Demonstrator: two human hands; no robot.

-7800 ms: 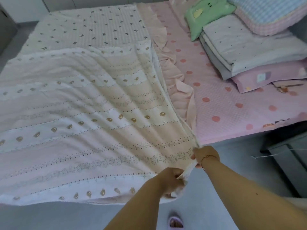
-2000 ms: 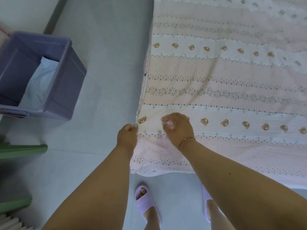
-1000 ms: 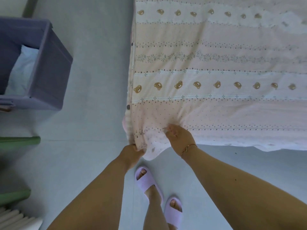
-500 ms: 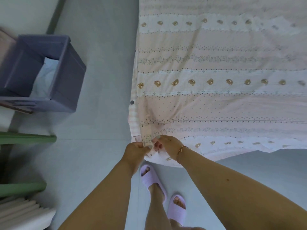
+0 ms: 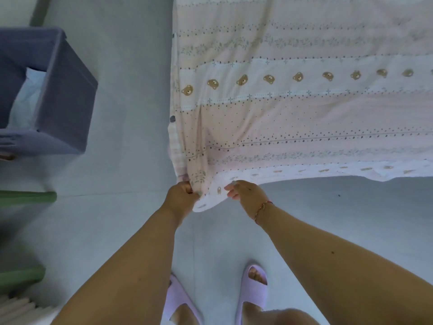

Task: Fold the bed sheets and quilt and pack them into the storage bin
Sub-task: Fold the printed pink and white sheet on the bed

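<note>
Pink bear-print quilt point(image 5: 304, 109) spread beyond both hands, corner gripped by left hand point(image 5: 181, 195), edge pinched by right hand point(image 5: 244, 192). Folding barely begun; purple storage bin point(image 5: 63, 97) far left, packing pending.

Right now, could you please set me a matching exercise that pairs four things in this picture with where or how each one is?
Things:
1. left hand
2. right hand
3. storage bin
4. slippers

States:
A. stands open on the floor at the left
B. grips the bunched corner of the quilt
C. on the person's feet
D. pinches the quilt's lower edge

Pairs: 1-B, 2-D, 3-A, 4-C
</note>
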